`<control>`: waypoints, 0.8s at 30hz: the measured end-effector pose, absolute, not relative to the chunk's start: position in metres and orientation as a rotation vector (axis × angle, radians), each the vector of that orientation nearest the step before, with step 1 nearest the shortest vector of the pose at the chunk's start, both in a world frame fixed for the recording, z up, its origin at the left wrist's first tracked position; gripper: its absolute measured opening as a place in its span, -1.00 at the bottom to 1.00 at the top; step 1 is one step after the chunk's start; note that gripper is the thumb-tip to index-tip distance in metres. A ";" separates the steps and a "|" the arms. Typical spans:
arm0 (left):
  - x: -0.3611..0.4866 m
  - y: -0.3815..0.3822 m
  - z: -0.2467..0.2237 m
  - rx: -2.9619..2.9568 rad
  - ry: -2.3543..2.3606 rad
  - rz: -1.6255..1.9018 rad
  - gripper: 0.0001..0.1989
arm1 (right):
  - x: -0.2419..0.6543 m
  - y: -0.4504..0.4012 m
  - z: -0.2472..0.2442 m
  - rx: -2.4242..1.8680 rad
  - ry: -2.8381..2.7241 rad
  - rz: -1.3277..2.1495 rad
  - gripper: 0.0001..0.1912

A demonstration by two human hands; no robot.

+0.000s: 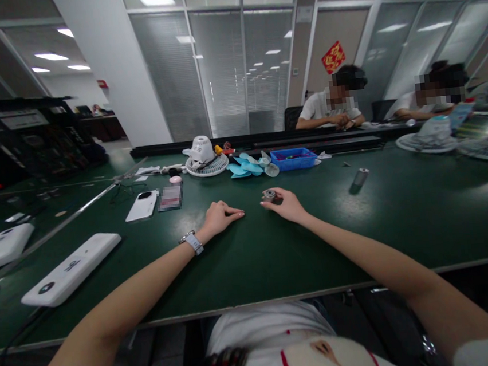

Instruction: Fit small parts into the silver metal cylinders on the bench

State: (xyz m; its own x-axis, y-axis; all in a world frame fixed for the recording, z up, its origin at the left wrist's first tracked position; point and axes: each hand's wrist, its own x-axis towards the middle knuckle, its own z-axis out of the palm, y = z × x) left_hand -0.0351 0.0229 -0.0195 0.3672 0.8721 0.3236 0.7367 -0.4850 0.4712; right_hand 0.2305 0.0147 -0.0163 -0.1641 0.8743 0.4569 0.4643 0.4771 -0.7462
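Observation:
Between the thumb and fingers of my right hand (288,206) is a small metal motor (270,194), its round end facing up. My left hand (219,217) rests on the green table just left of it, thumb and forefinger pinched together. Whatever those fingertips hold, if anything, is too small to make out. Farther right, a similar silver metal cylinder (361,175) stands apart from both hands. Beyond my hands lie light blue fan blades (246,165) and a white fan housing (202,150) on its round grille.
A blue tray (296,166) with small parts stands at the back. To the left lie a white phone (141,206) and a long white device (72,271) with a cable. More fan parts (429,136) sit at far right. Co-workers (327,106) sit across the table.

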 end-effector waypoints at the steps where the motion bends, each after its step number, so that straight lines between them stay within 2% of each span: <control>1: -0.035 0.023 -0.020 2.385 1.436 0.785 -0.72 | 0.245 0.024 -0.016 -1.182 -1.744 0.500 -0.58; 7: -0.034 0.023 -0.019 2.282 1.410 0.905 -0.64 | 0.342 0.068 -0.021 -1.684 -1.438 0.047 -0.58; 12: -0.032 0.022 -0.019 2.106 1.591 1.038 -0.60 | 0.374 0.073 -0.027 -1.954 -1.314 0.064 -0.54; 14: -0.031 0.022 -0.020 2.060 1.574 1.068 -0.60 | 0.368 0.070 -0.025 -1.988 -1.243 0.071 -0.45; 16: -0.030 0.022 -0.021 2.021 1.555 1.090 -0.62 | 0.352 0.063 -0.020 -1.948 -1.169 -0.106 -0.30; 18: -0.030 0.022 -0.021 1.991 1.559 1.119 -0.64 | 0.326 0.050 -0.012 -1.787 -1.237 -0.340 -0.25; 20: -0.029 0.021 -0.021 1.961 1.563 1.161 -0.67 | 0.290 0.032 -0.005 -1.550 -1.512 -0.392 -0.38; 22: -0.029 0.021 -0.020 1.926 1.562 1.202 -0.70 | 0.249 0.013 -0.003 -1.307 -1.877 -0.233 -0.54; 24: -0.029 0.021 -0.021 1.890 1.564 1.235 -0.73 | 0.212 -0.002 -0.005 -1.084 -2.196 -0.050 -0.58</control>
State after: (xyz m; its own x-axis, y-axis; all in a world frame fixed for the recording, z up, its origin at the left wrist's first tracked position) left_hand -0.0292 0.0209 -0.0205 -0.0120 0.9266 0.3758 0.5806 -0.2995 0.7571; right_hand 0.2119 -0.0021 -0.0054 -0.4229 0.6894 0.5882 0.7155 0.6523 -0.2501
